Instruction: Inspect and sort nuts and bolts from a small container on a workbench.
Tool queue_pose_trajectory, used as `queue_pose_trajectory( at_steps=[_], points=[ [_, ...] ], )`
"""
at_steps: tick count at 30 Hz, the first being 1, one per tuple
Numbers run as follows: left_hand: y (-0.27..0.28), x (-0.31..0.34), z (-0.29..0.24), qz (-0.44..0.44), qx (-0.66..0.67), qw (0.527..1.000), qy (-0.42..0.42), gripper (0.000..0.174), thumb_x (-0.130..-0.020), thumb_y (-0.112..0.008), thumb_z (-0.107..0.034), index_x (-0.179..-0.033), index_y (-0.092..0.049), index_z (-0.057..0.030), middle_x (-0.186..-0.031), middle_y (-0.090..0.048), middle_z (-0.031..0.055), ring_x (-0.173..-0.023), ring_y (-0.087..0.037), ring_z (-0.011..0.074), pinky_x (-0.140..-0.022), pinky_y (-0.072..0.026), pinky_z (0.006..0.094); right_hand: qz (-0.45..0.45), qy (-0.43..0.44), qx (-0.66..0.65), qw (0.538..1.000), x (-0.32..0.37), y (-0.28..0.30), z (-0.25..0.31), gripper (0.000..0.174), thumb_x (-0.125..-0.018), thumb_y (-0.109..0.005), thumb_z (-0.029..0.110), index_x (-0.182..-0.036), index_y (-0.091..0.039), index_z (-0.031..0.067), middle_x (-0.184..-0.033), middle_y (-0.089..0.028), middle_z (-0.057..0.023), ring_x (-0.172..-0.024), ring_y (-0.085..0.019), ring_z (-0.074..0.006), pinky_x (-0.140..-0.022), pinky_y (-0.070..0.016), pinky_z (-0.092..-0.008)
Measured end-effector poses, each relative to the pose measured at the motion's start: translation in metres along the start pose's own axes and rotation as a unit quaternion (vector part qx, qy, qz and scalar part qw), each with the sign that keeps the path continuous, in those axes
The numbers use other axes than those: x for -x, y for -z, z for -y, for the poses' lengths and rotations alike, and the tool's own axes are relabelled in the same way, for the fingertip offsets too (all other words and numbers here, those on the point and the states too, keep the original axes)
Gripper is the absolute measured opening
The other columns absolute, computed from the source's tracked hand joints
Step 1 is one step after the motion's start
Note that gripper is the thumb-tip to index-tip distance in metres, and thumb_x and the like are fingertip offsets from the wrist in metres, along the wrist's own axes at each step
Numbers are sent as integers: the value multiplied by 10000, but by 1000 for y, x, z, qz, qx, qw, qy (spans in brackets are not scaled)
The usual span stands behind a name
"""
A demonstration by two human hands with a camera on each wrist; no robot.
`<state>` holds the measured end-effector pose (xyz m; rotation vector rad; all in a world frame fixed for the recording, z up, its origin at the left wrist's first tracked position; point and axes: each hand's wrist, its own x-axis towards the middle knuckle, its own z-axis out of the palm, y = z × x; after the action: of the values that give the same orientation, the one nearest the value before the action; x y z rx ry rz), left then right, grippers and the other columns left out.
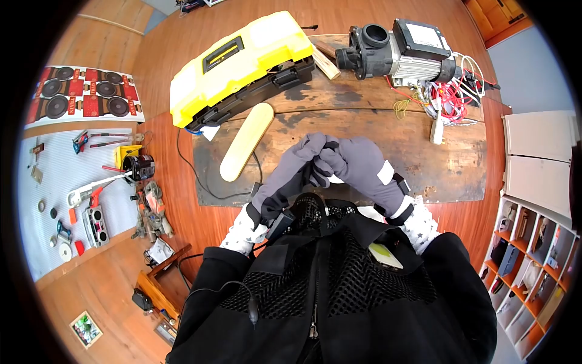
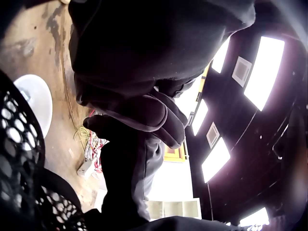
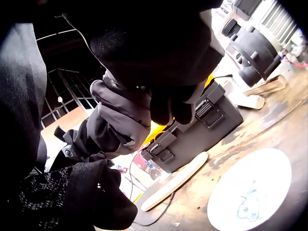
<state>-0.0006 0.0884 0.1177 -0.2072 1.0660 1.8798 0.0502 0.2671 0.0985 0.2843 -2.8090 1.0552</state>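
1. Curled fingers of the left hand (image 1: pixel 303 159) and right hand (image 1: pixel 371 167), both in grey gloves, overlap and touch above the near part of the table (image 1: pixel 418 164). Whether they grasp a small thing between them, I cannot tell.
2. Just below the hands, a white plate (image 3: pixel 250 190) with a bluish mark lies flat on the table; the head view shows only a small part of it.
3. Beyond the plate and to the left, a pale yellow board (image 1: pixel 247 142) with rounded ends lies slantwise. A black cable (image 3: pixel 168 207) passes under it.
4. Farther back, a closed toolbox (image 1: pixel 260 42) with a yellow lid and black base stands near the board.
5. Pieces of wood (image 1: pixel 327 64) lie between the toolbox and a black and silver pump (image 1: pixel 418 68) at the far right.
6. Beside the pump sit tangled red and white wires (image 1: pixel 448 100), with a yellow coil (image 1: pixel 401 109) and a white plug (image 1: pixel 436 130) near them.
7. Past the table, a panel (image 1: pixel 36 188) with tools is on the left and an open shelf (image 1: pixel 533 261) on the right.
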Motion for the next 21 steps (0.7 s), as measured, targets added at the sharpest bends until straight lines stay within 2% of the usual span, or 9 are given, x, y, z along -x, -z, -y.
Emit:
queue_pose_trajectory(
  at_steps=[3,7,9,10,12,13,15,19,21],
  points=[
    [-1,1,0,5,-78,996,-32,382,-999,-595,-399,-1159,-606,-51,-929,-674,18,-675,-630,70,-557,-526,207,-43,23,-11,999,4,0,-2,504,-957,-560,475,-696,-558,43,-632,-566,-177,-636,-579,-398,-596,-451,-487],
    [-7,4,1,-6,-156,987,-46,352,-1022,-553,-383,-1149,-616,-61,-906,-682,12,-731,-643,69,-611,-529,215,-31,9,-13,999,7,1,-1,500,-973,-536,463,-729,-591,30,-658,-582,-192,-676,-592,-408,-623,-460,-477],
    [-4,1,0,1,-177,983,-46,356,-1025,-546,-385,-1153,-623,-61,-911,-686,11,-724,-639,63,-609,-525,209,70,-76,-221,970,3,8,5,539,-999,-504,480,-786,-608,-4,-682,-614,-150,-622,-618,-334,-585,-486,-408],
    [-4,-1,0,9,-198,979,-47,361,-1028,-538,-387,-1157,-629,-62,-915,-689,9,-717,-635,56,-607,-522,203,70,-76,-221,970,2,15,12,539,-999,-504,480,-786,-608,-4,-682,-614,-150,-622,-618,-334,-585,-486,-408],
    [-4,-4,0,5,-212,975,-62,363,-1034,-524,-383,-1164,-634,-62,-902,-687,1,-709,-629,50,-607,-519,200,141,-236,-421,864,4,27,26,571,-1010,-471,532,-858,-610,0,-729,-631,-73,-564,-616,-203,-534,-491,-310],
    [-5,-5,0,2,-227,971,-76,365,-1041,-511,-379,-1170,-638,-62,-889,-686,-8,-701,-624,44,-606,-515,197,140,-237,-421,864,6,27,27,571,-1010,-471,532,-858,-610,0,-729,-631,-73,-564,-616,-203,-534,-491,-310],
    [-9,-3,0,6,-225,971,-82,377,-1042,-502,-390,-1172,-639,-63,-868,-681,-14,-696,-621,42,-606,-511,193,141,-259,-561,773,7,27,28,570,-1000,-478,572,-883,-596,27,-759,-612,-20,-514,-556,-108,-490,-470,-245],
    [-16,-6,7,-9,-188,971,-144,423,-1031,-508,-437,-1187,-637,-66,-787,-653,-33,-655,-604,34,-569,-487,195,150,-267,-586,750,5,36,32,564,-1000,-464,585,-899,-599,47,-765,-614,-26,-505,-543,-110,-494,-450,-234],
    [-9,-7,8,7,-132,987,-93,424,-1025,-514,-453,-1146,-644,-68,-756,-644,-25,-626,-595,49,-547,-473,204,166,-263,-578,754,2,42,36,718,-976,-388,687,-830,-626,26,-673,-593,-40,-527,-563,-137,-527,-434,-258]
  ],
)
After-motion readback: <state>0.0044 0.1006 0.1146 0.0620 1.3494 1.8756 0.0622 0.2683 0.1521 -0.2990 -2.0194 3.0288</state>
